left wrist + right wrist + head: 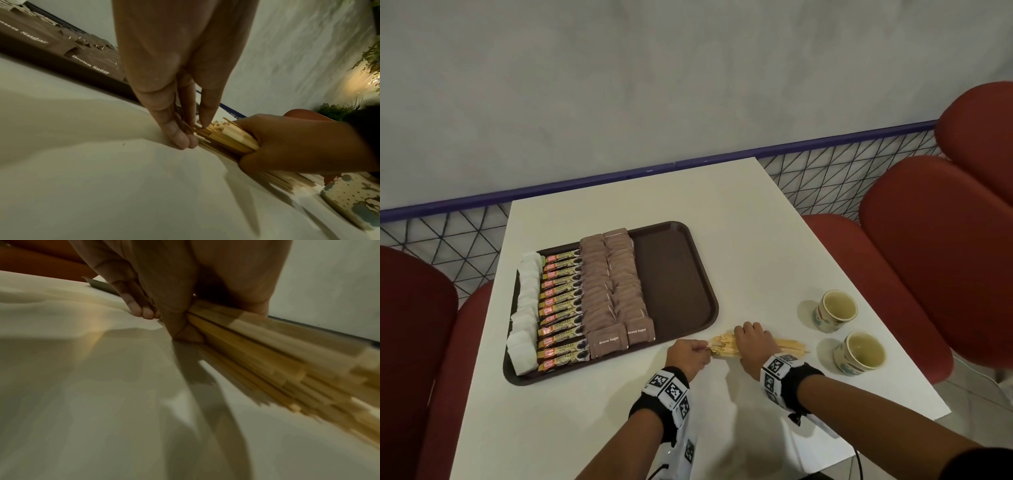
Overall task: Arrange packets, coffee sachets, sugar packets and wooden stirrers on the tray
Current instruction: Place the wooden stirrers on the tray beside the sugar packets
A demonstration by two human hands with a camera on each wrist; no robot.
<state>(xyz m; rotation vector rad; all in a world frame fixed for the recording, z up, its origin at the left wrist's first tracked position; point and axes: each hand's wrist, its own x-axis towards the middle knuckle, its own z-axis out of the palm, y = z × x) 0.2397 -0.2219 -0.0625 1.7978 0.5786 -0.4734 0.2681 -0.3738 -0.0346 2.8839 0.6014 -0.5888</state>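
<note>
The brown tray (676, 274) lies on the white table. It carries a column of white packets (525, 308), a column of coffee sachets (560, 308) and two columns of brown sugar packets (614, 291); its right part is bare. A bundle of wooden stirrers (722, 344) (287, 363) lies on the table just off the tray's near right corner. My right hand (751, 337) (185, 308) grips the bundle around its middle. My left hand (697, 351) (185, 139) is at the bundle's left end, thumb and fingertips pinching the tips of a few stirrers (224, 138).
Two patterned paper cups (837, 310) (859, 353) stand open-topped on the table right of the stirrers, near its right edge. Red padded seats (935, 257) flank the table on both sides. A railing with a purple bar (619, 178) runs behind it.
</note>
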